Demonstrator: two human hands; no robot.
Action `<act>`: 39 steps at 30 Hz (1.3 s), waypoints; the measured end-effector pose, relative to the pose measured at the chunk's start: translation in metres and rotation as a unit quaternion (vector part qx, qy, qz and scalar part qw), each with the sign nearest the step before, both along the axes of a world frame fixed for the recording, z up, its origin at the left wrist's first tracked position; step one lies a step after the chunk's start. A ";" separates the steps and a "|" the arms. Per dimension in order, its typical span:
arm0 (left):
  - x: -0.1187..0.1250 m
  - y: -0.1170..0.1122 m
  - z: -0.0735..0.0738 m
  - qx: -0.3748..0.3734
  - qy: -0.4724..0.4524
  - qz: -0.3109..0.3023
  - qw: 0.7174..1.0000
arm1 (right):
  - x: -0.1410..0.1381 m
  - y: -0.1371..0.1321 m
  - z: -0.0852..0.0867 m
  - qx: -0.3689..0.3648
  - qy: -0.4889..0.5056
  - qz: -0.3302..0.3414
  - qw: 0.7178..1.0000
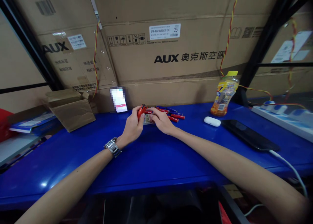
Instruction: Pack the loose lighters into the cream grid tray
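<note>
The left hand (132, 126) is clamping a small red plastic tool (141, 112) upright, while the right hand (161, 121) is pinching the pale flat card (147, 119) just right of it on the blue counter (151, 158).

Two hands, the left hand (132, 126) and the right hand (161, 121), are over one blue bench (151, 158). One red tool (141, 112) is in the left hand. Several red and blue pens (171, 114) lie in a pile, exact number unclear. One juice bottle (225, 93), one white earbud case (212, 121), one black phone (249, 135), one small open carton (70, 108), one wristwatch (112, 147).
</note>
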State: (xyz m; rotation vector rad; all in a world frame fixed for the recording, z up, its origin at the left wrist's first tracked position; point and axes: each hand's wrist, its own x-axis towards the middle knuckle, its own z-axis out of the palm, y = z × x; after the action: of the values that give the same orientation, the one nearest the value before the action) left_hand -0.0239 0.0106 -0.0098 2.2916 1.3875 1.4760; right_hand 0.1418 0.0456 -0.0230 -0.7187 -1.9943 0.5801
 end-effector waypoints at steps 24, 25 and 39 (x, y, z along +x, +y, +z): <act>0.007 -0.002 -0.009 -0.099 0.000 -0.044 0.994 | 0.006 0.018 0.013 -0.183 0.413 -0.054 0.891; 0.007 -0.003 -0.008 -0.104 -0.002 -0.046 0.994 | 0.007 0.017 0.013 -0.185 0.408 -0.054 0.892; 0.007 -0.002 -0.012 -0.087 0.025 -0.078 0.993 | 0.004 0.011 0.006 -0.350 0.305 -0.027 0.885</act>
State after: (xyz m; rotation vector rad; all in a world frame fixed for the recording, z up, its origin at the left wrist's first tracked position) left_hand -0.0172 0.0086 -0.0215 2.2841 1.2621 1.2105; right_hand 0.1458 0.0568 -0.0166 -0.8672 -1.1498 1.3418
